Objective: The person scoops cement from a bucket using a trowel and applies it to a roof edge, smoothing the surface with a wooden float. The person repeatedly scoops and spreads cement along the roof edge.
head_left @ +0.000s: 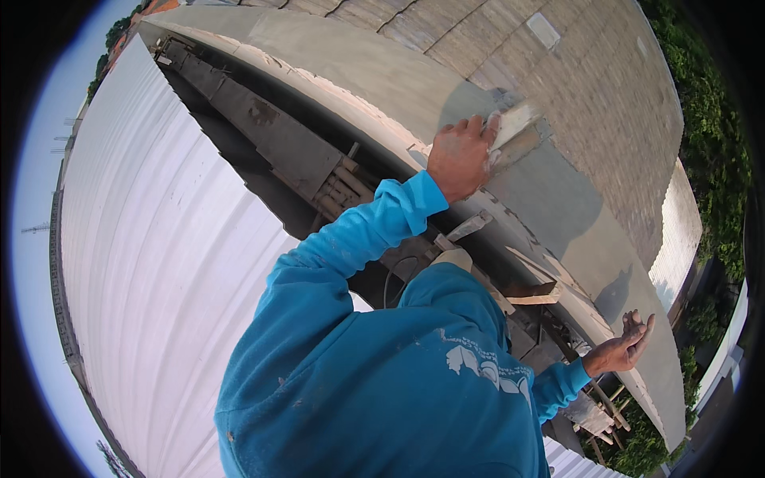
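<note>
My left hand (462, 159), dusted with plaster, is closed on a pale plastering float (516, 134). The float lies against the grey plastered top (550, 195) of a long wall, beside the edge of the roof tiles. Behind my fingers, the float's grip is mostly hidden. Farther right, my right hand (625, 346) is held over the same wall top, palm up and fingers loosely apart, with nothing in it. Its shadow falls on the plaster close by.
Brown roof tiles (590, 103) slope beyond the wall. On the left spreads white corrugated roofing (167, 215). Between them runs a dark gap with scaffold planks (295, 143) and bamboo poles (339, 191). A wooden piece (538, 296) juts out near my body. Trees (709, 127) stand at the right.
</note>
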Available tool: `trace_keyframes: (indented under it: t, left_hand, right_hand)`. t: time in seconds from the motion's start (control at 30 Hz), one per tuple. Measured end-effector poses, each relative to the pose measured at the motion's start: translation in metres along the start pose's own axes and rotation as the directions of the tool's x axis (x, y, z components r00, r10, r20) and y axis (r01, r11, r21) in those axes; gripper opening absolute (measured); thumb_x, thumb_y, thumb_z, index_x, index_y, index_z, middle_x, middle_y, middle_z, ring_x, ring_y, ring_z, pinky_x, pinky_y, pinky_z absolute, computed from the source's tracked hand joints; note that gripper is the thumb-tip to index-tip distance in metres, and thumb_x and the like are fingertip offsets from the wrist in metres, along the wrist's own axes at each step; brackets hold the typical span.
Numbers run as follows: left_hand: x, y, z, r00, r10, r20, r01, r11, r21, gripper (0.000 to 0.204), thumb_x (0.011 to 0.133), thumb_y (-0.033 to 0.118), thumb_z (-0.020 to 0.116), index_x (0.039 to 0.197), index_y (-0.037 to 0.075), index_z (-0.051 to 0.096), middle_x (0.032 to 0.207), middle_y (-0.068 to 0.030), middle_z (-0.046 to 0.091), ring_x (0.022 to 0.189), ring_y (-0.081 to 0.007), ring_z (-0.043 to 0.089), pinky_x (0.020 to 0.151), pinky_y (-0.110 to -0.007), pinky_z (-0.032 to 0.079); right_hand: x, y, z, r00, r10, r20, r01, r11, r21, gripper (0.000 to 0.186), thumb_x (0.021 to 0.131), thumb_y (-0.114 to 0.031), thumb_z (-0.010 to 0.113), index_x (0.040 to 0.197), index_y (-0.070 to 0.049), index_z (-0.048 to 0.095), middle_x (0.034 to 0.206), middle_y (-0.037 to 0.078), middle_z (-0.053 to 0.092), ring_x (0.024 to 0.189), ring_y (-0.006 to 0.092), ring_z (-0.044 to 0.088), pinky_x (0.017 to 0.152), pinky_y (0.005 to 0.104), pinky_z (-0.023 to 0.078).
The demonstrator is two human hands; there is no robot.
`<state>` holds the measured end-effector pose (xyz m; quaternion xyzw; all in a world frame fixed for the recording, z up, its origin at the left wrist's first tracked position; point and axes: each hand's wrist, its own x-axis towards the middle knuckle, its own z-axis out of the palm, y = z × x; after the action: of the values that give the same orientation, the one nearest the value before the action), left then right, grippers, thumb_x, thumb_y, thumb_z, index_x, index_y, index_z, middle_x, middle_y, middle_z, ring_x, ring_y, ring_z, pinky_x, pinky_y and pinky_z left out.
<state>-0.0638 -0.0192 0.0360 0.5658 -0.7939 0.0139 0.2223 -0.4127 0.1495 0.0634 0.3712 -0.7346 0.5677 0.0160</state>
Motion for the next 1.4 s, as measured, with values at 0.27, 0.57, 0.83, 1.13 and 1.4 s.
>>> trace_keyframes:
  t: [0.27,0.57,0.83,1.13,1.4]
  left_hand:
    - [0.042,-0.35,-0.065,0.88,-0.464,-0.103,0.444,0.725,0.526,0.061,0.091,0.052,0.056,0.135,0.011,0.054,0.103,-0.0192,0.067,0.094,-0.0355,0.068,0.081,-0.045,0.054]
    - [-0.001,-0.084,-0.045,0.997,-0.069,-0.031,0.072,0.992,0.108,0.058,0.086,0.033,0.069,0.133,0.004,0.053,0.088,-0.0133,0.061,0.079,-0.0308,0.064,0.068,-0.042,0.052]
    - [-0.044,0.058,-0.02,0.951,0.282,0.125,-0.264,0.954,-0.142,0.068,0.08,0.026,0.071,0.139,0.002,0.048,0.099,-0.0119,0.055,0.086,-0.0269,0.061,0.072,-0.04,0.05]
    - [0.038,-0.325,-0.069,0.911,-0.384,-0.148,0.407,0.785,0.467,0.056,0.09,0.049,0.059,0.133,0.013,0.058,0.099,-0.0146,0.068,0.088,-0.0337,0.068,0.075,-0.045,0.055]
    - [0.064,-0.389,-0.093,0.811,-0.582,-0.058,0.525,0.68,0.511,0.064,0.089,0.057,0.054,0.13,0.008,0.06,0.111,-0.0182,0.067,0.1,-0.036,0.066,0.085,-0.044,0.053]
  right_hand:
    - [-0.009,0.0,0.005,0.996,0.046,0.08,-0.047,0.999,0.0,0.049,0.104,-0.037,0.048,0.128,0.004,0.06,0.092,0.014,0.069,0.086,0.0215,0.066,0.083,0.0368,0.055]
    - [-0.01,0.001,-0.004,0.997,0.06,0.048,-0.062,0.997,0.036,0.05,0.103,-0.038,0.049,0.128,0.004,0.06,0.092,0.015,0.069,0.087,0.0211,0.066,0.082,0.0364,0.054]
    - [-0.006,-0.03,0.001,0.994,-0.068,0.09,0.068,0.998,0.005,0.054,0.102,-0.043,0.05,0.129,0.003,0.06,0.092,0.012,0.069,0.086,0.0197,0.065,0.082,0.0365,0.053]
    - [-0.012,-0.014,-0.001,0.992,0.016,0.121,-0.011,0.999,-0.036,0.048,0.103,-0.037,0.052,0.13,0.001,0.06,0.095,0.012,0.069,0.087,0.0184,0.064,0.084,0.0345,0.054]
    - [-0.001,-0.002,-0.015,0.99,-0.024,0.137,0.041,0.992,-0.118,0.051,0.104,-0.039,0.046,0.129,0.003,0.06,0.093,0.013,0.069,0.085,0.0202,0.066,0.084,0.0357,0.054]
